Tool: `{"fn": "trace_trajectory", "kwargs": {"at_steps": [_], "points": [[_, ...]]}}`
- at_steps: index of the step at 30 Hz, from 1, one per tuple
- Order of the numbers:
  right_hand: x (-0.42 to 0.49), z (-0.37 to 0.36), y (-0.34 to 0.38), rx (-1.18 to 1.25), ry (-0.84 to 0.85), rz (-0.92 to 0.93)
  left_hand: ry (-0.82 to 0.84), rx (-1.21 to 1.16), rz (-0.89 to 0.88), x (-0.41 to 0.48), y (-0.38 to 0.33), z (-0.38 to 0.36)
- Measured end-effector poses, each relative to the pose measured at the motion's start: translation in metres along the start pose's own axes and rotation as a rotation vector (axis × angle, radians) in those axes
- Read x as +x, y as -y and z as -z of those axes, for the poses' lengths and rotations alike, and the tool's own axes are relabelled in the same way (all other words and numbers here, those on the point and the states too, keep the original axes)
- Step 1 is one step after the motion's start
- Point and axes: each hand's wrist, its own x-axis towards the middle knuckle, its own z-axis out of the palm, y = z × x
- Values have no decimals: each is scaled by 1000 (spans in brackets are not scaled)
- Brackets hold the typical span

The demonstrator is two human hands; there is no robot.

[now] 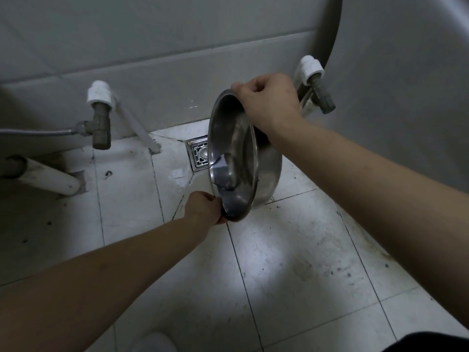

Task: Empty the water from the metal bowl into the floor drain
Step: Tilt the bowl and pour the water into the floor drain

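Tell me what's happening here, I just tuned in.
A person is holding a metal bowl tipped nearly on its side above a tiled floor. The right hand grips the upper rim and the left hand grips the lower rim. The bowl's opening faces left, right beside the floor drain, which it partly hides. A little water remains pooled against the low side of the bowl, so the emptying looks nearly done.

shiny steel metal bowl [232, 158], glossy floor tiles [291, 262]
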Motion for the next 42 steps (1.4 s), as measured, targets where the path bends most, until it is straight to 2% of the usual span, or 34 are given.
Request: {"fn": "trace_trajectory", "kwargs": {"at_steps": [8, 20, 27, 31, 38, 42], "points": [[-2, 1, 4, -10, 26, 1, 21, 24, -8, 4, 4, 2], [-1, 1, 3, -27, -1, 21, -5, -105, -1, 8, 3, -3], [-2, 1, 7, -35, 17, 26, 13, -237, 68, 4, -1, 0], [-2, 0, 8, -27, 7, 24, 5, -150, 46, 3, -3, 0], [-1, 1, 8, -23, 14, 26, 38, -258, 110, -2, -5, 3], [-2, 0, 9, -19, 18, 31, 34, -93, 1, -1, -4, 2]]}}
